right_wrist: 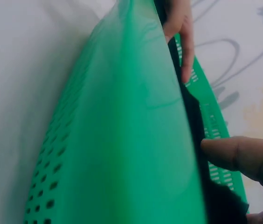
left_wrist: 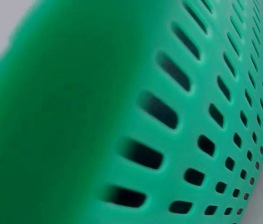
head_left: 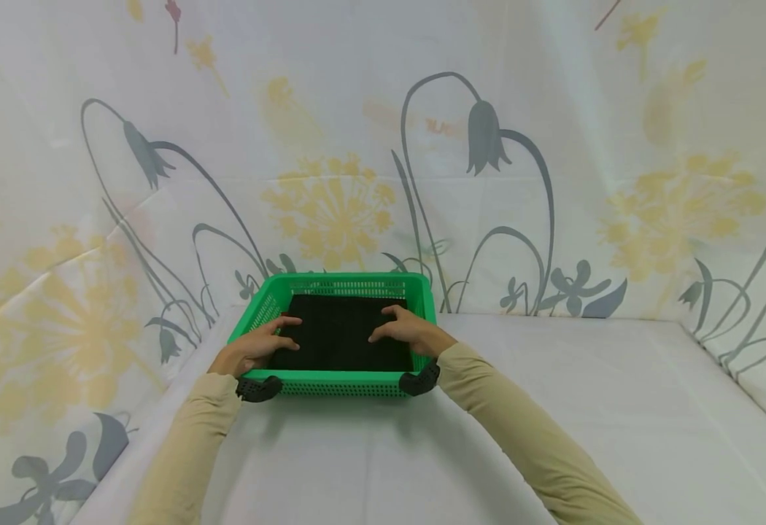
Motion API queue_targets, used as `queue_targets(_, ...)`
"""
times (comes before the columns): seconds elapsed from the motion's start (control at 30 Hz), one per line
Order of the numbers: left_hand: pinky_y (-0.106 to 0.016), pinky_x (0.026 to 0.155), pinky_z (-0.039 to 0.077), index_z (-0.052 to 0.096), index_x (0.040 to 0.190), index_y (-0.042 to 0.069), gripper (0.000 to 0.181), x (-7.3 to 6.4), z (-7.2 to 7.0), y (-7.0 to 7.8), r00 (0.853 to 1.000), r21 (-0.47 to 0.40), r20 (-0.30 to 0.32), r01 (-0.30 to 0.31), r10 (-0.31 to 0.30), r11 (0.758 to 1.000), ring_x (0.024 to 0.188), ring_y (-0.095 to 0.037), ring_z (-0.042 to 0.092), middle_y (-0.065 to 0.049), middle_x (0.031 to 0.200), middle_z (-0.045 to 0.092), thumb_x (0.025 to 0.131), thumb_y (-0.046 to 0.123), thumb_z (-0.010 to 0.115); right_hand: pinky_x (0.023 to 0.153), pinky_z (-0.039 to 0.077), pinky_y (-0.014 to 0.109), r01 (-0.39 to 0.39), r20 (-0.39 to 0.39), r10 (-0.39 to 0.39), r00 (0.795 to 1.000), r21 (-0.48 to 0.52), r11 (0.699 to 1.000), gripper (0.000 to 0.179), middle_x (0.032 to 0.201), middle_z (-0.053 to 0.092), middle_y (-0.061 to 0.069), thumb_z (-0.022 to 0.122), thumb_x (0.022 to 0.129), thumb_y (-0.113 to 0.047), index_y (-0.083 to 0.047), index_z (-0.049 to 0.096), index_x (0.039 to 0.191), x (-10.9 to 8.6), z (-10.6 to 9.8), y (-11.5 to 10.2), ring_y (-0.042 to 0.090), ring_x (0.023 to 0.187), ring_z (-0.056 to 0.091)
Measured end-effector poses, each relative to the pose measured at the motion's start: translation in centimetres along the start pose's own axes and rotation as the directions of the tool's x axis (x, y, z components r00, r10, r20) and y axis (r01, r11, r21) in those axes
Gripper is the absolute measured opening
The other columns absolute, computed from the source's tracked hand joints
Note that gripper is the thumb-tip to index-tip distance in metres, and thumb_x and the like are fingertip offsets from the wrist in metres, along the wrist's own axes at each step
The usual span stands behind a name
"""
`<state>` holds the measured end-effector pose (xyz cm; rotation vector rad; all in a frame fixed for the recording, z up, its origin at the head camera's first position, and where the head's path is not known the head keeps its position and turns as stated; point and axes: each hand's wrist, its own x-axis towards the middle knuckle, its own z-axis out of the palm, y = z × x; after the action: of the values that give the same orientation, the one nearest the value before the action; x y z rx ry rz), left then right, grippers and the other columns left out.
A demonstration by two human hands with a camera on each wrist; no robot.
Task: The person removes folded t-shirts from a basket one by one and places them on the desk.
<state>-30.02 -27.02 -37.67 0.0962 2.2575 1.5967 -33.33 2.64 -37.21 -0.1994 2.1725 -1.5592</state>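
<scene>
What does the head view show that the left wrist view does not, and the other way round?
Only the head view: the left hand and right hand, the top of the black item, both beige sleeves, the flowered backdrop. Only the left wrist view: rounded holes in close-up, reddish spots through a few. Both: the perforated green basket.

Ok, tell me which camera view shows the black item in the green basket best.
Head view: the black item shows its broad top inside the green basket, between the left hand and right hand. Right wrist view: only a dark strip of it. Left wrist view: basket wall with dark holes; the item can't be made out.
</scene>
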Motion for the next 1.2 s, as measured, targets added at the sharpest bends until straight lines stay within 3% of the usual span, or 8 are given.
queue_targets(0.13,-0.022,0.038,0.021,0.025,0.151,0.006,0.058,-0.09,-0.38,-0.06,1.0,-0.004,-0.009,-0.008,0.008,1.0,0.039,-0.007,0.017,-0.028,0.155,-0.008,0.098,0.003,0.048,0.109,0.025,0.054,-0.002,-0.016,0.001,1.0,-0.033,0.999,0.078,0.154,0.021,0.02,0.071,0.086,-0.014,-0.006,0.028,0.151,0.05,0.2,0.08,0.04,0.139,0.023)
queue_targets(0.57,-0.029,0.049,0.021,0.033,0.152,0.013,0.061,-0.16,-0.39,0.29,0.993,-0.061,-0.118,-0.028,0.02,0.998,0.06,-0.023,0.029,-0.018,0.159,-0.005,0.093,0.006,0.047,0.108,0.026,0.054,-0.02,-0.027,0.02,0.999,-0.013,1.0,0.077,0.152,0.026,0.02,0.072,0.085,-0.016,-0.008,0.031,0.15,0.08,0.12,-0.08,0.038,0.139,0.023)
queue_targets(0.63,-0.032,0.055,0.023,0.033,0.151,0.011,0.06,-0.12,-0.33,0.29,0.992,-0.07,-0.128,-0.023,0.014,0.997,0.09,-0.031,0.044,-0.017,0.16,-0.005,0.093,0.006,0.047,0.108,0.025,0.054,-0.028,-0.026,0.028,0.999,0.001,1.0,0.077,0.152,0.026,0.02,0.072,0.085,-0.016,-0.008,0.031,0.149,0.12,0.08,-0.01,0.038,0.14,0.022)
queue_targets(0.73,-0.033,0.067,0.029,0.031,0.152,0.01,0.06,-0.08,-0.26,0.23,0.994,-0.055,-0.11,-0.004,-0.002,0.998,0.136,-0.038,0.013,-0.018,0.159,-0.008,0.094,0.005,0.046,0.109,0.024,0.053,-0.033,-0.015,0.034,0.999,0.036,0.999,0.077,0.152,0.026,0.02,0.072,0.084,-0.015,-0.007,0.031,0.149,0.26,0.02,0.07,0.039,0.141,0.02)
queue_targets(0.8,-0.035,0.065,0.028,0.031,0.152,0.01,0.06,-0.05,-0.25,0.14,0.995,-0.03,-0.095,0.011,-0.014,0.999,0.112,-0.044,0.038,-0.02,0.159,-0.006,0.094,0.006,0.046,0.109,0.024,0.053,-0.034,-0.005,0.034,0.999,0.053,0.998,0.077,0.152,0.025,0.021,0.072,0.084,-0.014,-0.007,0.031,0.15,0.39,-0.01,0.11,0.039,0.141,0.019)
queue_targets(1.03,-0.028,0.057,0.031,0.025,0.154,0.011,0.062,-0.29,-0.32,0.03,1.0,-0.044,-0.031,-0.002,0.001,0.999,0.126,-0.038,0.034,-0.02,0.158,-0.009,0.097,0.009,0.051,0.105,0.034,0.051,-0.025,0.017,0.023,1.0,0.068,0.997,0.075,0.151,0.027,0.022,0.071,0.085,-0.005,-0.009,0.034,0.15,0.67,0.01,0.15,0.039,0.133,0.034)
queue_targets(1.1,-0.026,0.05,0.03,0.025,0.154,0.012,0.063,-0.25,-0.35,0.0,0.999,-0.042,-0.035,-0.015,0.013,0.999,0.088,-0.029,0.053,-0.02,0.158,-0.007,0.097,0.009,0.052,0.102,0.037,0.05,-0.01,0.017,0.009,1.0,0.065,0.998,0.073,0.15,0.027,0.022,0.069,0.084,0.001,-0.009,0.036,0.149,0.75,-0.01,0.14,0.04,0.13,0.039)
queue_targets(1.2,-0.024,0.044,0.027,0.026,0.154,0.013,0.063,-0.12,-0.33,-0.02,0.998,-0.037,-0.056,-0.03,0.028,0.999,0.055,-0.017,0.029,-0.02,0.158,-0.003,0.097,0.007,0.052,0.1,0.039,0.049,0.014,0.014,-0.015,1.0,0.066,0.998,0.072,0.152,0.024,0.021,0.066,0.083,0.007,-0.009,0.039,0.148,0.78,-0.08,0.13,0.04,0.131,0.038)
